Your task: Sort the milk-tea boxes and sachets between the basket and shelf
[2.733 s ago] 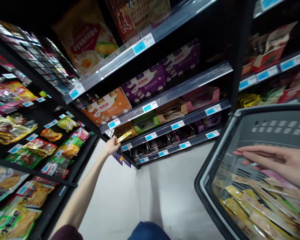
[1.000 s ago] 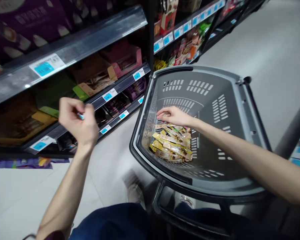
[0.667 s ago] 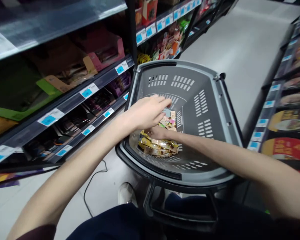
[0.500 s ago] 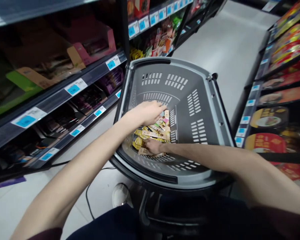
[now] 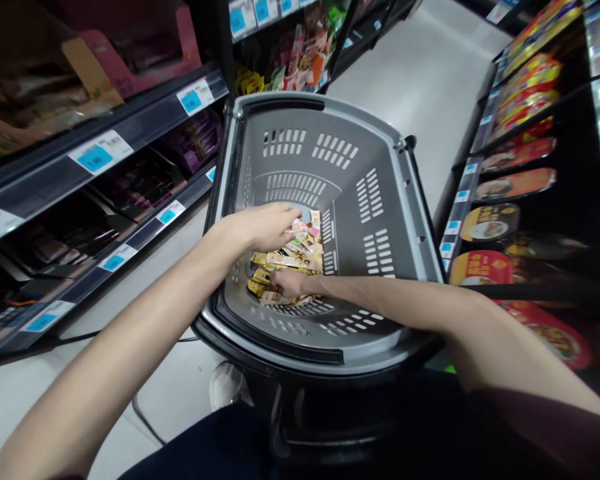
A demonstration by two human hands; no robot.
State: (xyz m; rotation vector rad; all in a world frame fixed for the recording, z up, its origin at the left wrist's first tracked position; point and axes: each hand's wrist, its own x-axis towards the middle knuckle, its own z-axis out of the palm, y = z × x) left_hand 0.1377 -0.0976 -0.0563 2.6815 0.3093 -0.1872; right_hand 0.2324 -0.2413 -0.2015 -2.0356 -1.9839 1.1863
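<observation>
Both of my hands are down inside a deep grey shopping basket (image 5: 395, 193) with slotted walls. Small snack packets (image 5: 303, 261), mostly yellow and tan with some pink and green, lie in a pile on its bottom. My left hand (image 5: 270, 225) is over the far-left part of the pile, fingers stretched forward and slightly apart, their tips partly hidden. Nearer to me, my right hand (image 5: 289, 283) reaches in over the right rim. Its fingers are curled in among the yellow packets and look closed on one, though the tips are hidden.
A shelf (image 5: 145, 143) with blue-and-white price tags and boxed snacks runs along the left. On the right, another rack (image 5: 455, 220) holds red and black food packs. A black cable (image 5: 145, 420) lies on the floor near my shoe (image 5: 226, 385).
The view has shifted, so basket and shelves sit further left. My left hand has spread a little over the packets. My right hand stays in the pile, fingers slightly more curled.
</observation>
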